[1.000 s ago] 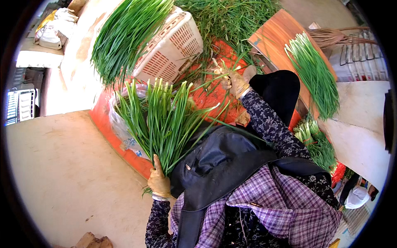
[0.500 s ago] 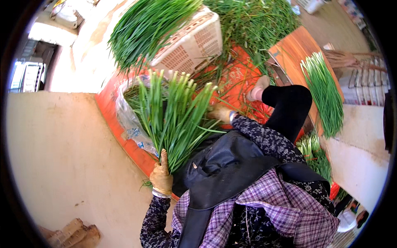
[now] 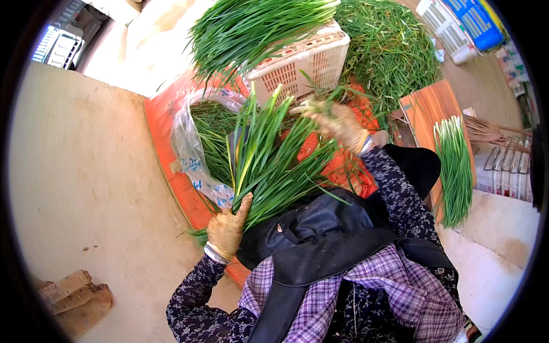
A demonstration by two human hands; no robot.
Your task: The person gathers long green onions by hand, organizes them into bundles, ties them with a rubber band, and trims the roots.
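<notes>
My gloved left hand [image 3: 227, 226] is closed round the lower end of a fanned bunch of long green chives [image 3: 271, 154], its index finger stretched along the leaves. The bunch rests over my dark apron [image 3: 320, 220] and spreads up and to the right. Beyond it, my gloved right hand [image 3: 340, 126] is blurred by motion above the red-orange sheet. Thin strands smear around its fingertips; whether it grips them I cannot make out. A clear plastic bag [image 3: 187, 143] holding loose green leaves lies open just left of the bunch.
An upturned pale crate [image 3: 303, 66] carries a thick heap of chives [image 3: 251, 34]. Behind it on the right is a large pile of loose leaves [image 3: 389, 51]. A neat chive bundle [image 3: 454, 171] lies on a wooden board [image 3: 432, 103]. Broken cardboard [image 3: 74, 303] sits lower left.
My right hand has moved from behind the bunch up and right, and is now blurred. The bunch has thinned and splayed further right. My left hand keeps its grip; the whole view has shifted.
</notes>
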